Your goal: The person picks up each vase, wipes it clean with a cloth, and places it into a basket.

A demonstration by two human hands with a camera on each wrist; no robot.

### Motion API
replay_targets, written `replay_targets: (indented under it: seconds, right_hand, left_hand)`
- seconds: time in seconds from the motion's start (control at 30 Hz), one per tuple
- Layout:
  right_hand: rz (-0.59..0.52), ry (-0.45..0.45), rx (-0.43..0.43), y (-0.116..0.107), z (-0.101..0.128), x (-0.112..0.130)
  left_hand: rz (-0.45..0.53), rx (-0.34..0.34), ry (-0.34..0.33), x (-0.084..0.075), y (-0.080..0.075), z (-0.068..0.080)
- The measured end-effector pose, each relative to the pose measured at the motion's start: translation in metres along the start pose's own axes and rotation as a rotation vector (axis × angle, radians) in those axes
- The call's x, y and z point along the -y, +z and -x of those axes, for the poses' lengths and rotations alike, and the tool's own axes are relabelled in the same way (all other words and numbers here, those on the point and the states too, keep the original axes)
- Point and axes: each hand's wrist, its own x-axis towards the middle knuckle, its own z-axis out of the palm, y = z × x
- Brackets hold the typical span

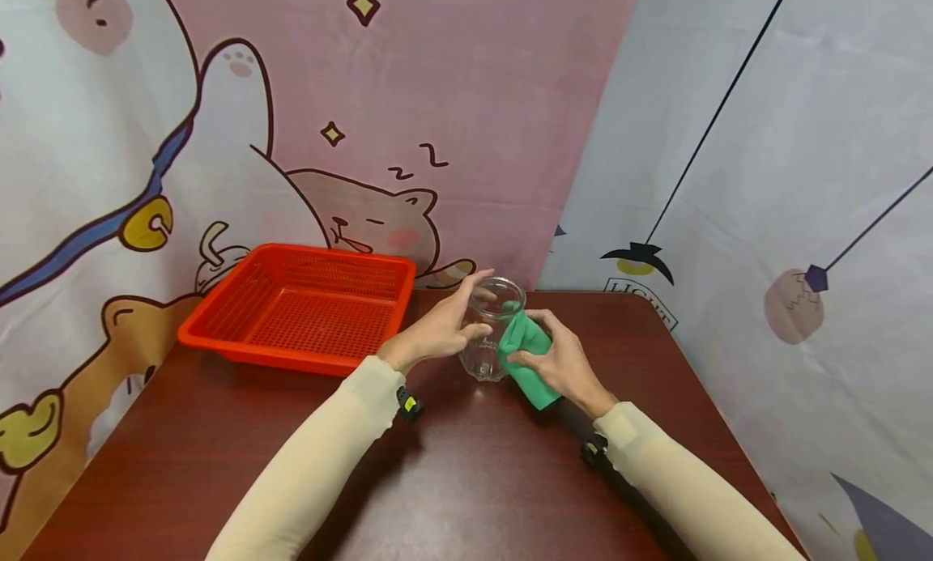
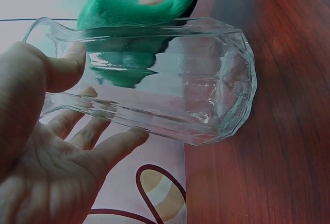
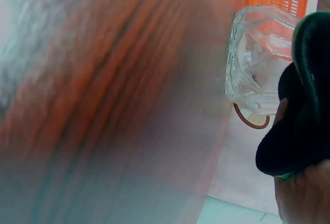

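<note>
Cream-sleeved right grip (image 1: 567, 365) pinches plush cloth (image 1: 521, 337) against a faceted jar (image 1: 483, 354).

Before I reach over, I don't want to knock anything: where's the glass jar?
In the head view, the glass jar is near centre, between the left hand and the green cloth, right of the red basket.

Jar (image 1: 483, 359) partly hidden by cloth (image 1: 526, 338)

You wear long, plain cream-coloured fabric sleeves (image 1: 306, 468) with matching cuffs (image 1: 381, 376), a small black left wrist device (image 1: 410, 405) bearing a bright yellow-green patch (image 1: 411, 403), and a small black right wrist device (image 1: 593, 449).
</note>
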Motion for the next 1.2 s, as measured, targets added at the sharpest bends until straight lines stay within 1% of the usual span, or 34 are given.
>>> replay_targets:
  seconds: [0.1, 0.17, 0.43, 0.57, 0.77, 0.93, 1.03, 1.2]
  right_hand:
    - [0.02, 0.041, 0.027, -0.002, 0.001, -0.001]
    - [0.036, 0.047, 0.038, -0.003, 0.001, -0.002]
    - [0.155, 0.002, 0.056, -0.007, 0.0, -0.006]
    - [0.217, -0.008, 0.084, -0.008, 0.0, -0.008]
    - [0.301, -0.031, 0.138, -0.005, 0.0, -0.015]
    - [0.345, -0.05, 0.167, -0.004, 0.002, -0.018]
    - [0.354, -0.06, 0.172, -0.005, 0.002, -0.017]
    - [0.347, -0.109, 0.17, -0.005, 0.003, -0.018]
  left_hand:
    - [0.001, -0.002, 0.002, 0.001, 0.001, 0.0]
    - [0.002, -0.004, 0.001, 0.001, 0.001, 0.0]
    - [0.0, 0.001, 0.005, 0.001, 0.0, -0.001]
    - [-0.002, 0.007, 0.007, 0.001, -0.001, -0.002]
    - [0.013, -0.012, 0.006, 0.001, 0.0, 0.0]
    - [0.026, -0.009, 0.01, 0.001, 0.002, 0.001]
    - [0.023, -0.008, 0.01, 0.001, 0.003, 0.001]
    - [0.021, -0.015, 0.01, 0.001, 0.002, 0.001]
